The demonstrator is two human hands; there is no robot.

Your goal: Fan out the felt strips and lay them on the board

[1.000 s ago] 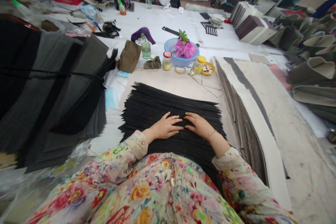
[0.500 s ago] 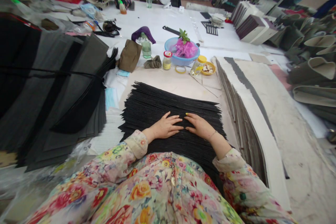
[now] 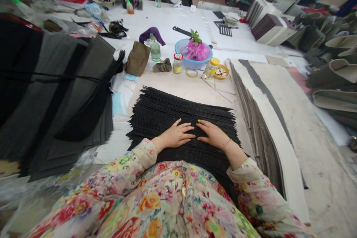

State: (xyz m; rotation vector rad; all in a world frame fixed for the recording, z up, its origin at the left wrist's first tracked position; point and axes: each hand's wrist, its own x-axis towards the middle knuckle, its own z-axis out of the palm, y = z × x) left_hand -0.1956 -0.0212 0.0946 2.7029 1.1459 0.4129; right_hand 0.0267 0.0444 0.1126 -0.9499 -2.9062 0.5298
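Note:
A broad pile of thin black sheets (image 3: 178, 106), fanned so that their edges overlap, lies on the table right in front of my body. My left hand (image 3: 176, 135) rests on the pile with its fingers stretched out and spread. Facing it, my right hand (image 3: 213, 134) also lies on the sheets, fingers apart, with something yellow on one fingertip. A small gap separates the two sets of fingertips. Neither hand grips anything. The near edge of the pile is hidden by my floral clothing.
Tied dark grey and black pieces (image 3: 69, 100) stand at left. A long stack of pale sheets (image 3: 267, 126) lies at right. Beyond the pile are a red-lidded jar (image 3: 177, 63), a yellow tape roll (image 3: 192, 73), a yellow dish (image 3: 222, 76) and a blue basin (image 3: 178, 46).

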